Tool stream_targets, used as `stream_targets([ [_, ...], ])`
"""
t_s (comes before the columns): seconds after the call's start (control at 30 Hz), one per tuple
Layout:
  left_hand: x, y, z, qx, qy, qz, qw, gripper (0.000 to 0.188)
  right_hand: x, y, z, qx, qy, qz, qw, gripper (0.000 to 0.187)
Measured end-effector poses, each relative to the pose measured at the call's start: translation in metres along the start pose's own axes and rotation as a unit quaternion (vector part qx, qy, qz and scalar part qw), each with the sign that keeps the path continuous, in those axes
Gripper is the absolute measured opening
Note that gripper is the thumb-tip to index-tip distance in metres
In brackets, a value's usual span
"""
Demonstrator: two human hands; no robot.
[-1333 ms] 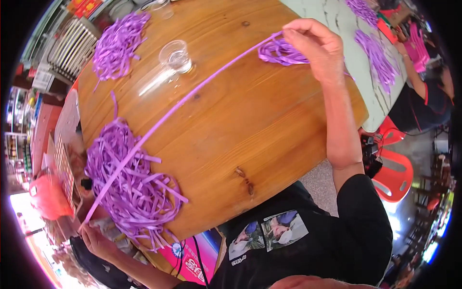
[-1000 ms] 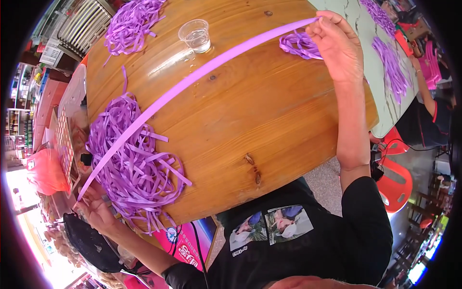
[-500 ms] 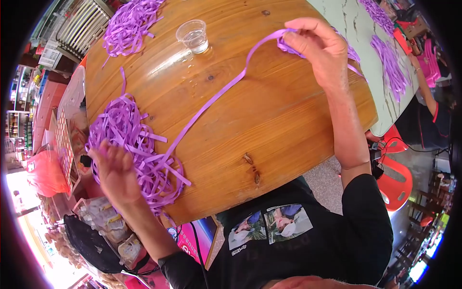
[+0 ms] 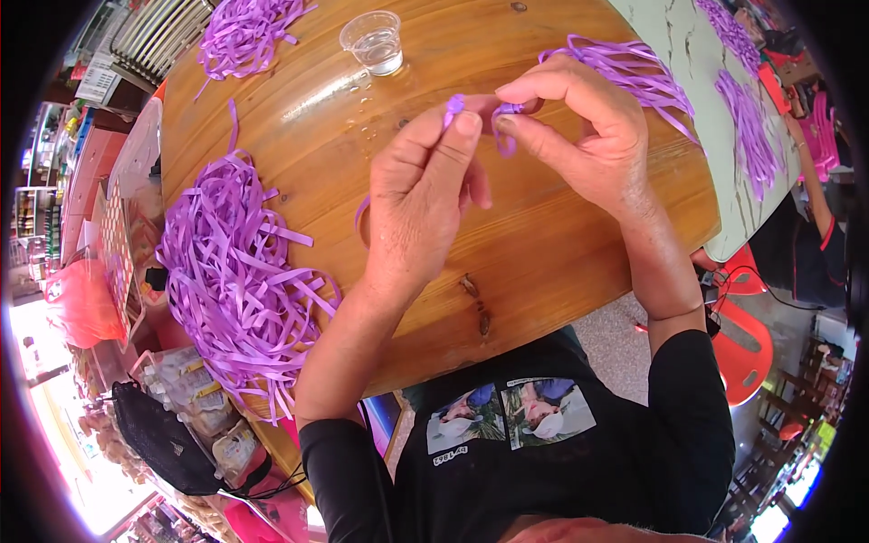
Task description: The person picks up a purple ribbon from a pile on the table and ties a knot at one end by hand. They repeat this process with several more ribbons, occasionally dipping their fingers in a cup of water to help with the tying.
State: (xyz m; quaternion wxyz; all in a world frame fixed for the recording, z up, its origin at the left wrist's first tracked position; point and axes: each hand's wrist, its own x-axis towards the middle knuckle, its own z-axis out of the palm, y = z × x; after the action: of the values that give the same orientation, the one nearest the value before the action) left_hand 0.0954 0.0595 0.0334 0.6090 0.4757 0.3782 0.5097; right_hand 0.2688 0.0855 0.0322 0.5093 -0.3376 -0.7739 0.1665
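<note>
Nearest is the person's black T-shirt [image 4: 543,484], two photo prints across its chest. Beyond it, the left hand [image 4: 416,181] and right hand [image 4: 588,136] are close together above the wooden worktop [image 4: 561,253]. Each pinches purple ribbon [image 4: 505,143] between thumb and fingers: a small folded bit in the left, a short curl in the right; whether both belong to one strip I cannot tell. A large tangled ribbon pile [image 4: 231,271] lies at the worktop's left edge. Past the right hand, a loose ribbon bundle [image 4: 638,77] fans out toward the right edge. Farther off stand a clear plastic cup [image 4: 373,45] holding clear liquid and, left of it, another ribbon heap [image 4: 249,36]. A pale, veined table [image 4: 670,27] adjoins on the right, bearing more purple strips [image 4: 749,131].
</note>
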Motion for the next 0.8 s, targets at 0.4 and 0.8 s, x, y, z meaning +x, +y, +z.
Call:
stream_targets([
  [0.4, 0.001, -0.014, -0.006, 0.023, -0.047, 0.026, 0.998, 0.016, -0.004, 0.004, 0.004, 0.309, -0.061, 0.151, 0.937, 0.018],
  [0.8, -0.001, -0.015, -0.011, 0.082, -0.032, 0.105, 0.991, 0.009, -0.002, -0.002, -0.004, 0.399, -0.006, 0.216, 0.891, 0.014],
])
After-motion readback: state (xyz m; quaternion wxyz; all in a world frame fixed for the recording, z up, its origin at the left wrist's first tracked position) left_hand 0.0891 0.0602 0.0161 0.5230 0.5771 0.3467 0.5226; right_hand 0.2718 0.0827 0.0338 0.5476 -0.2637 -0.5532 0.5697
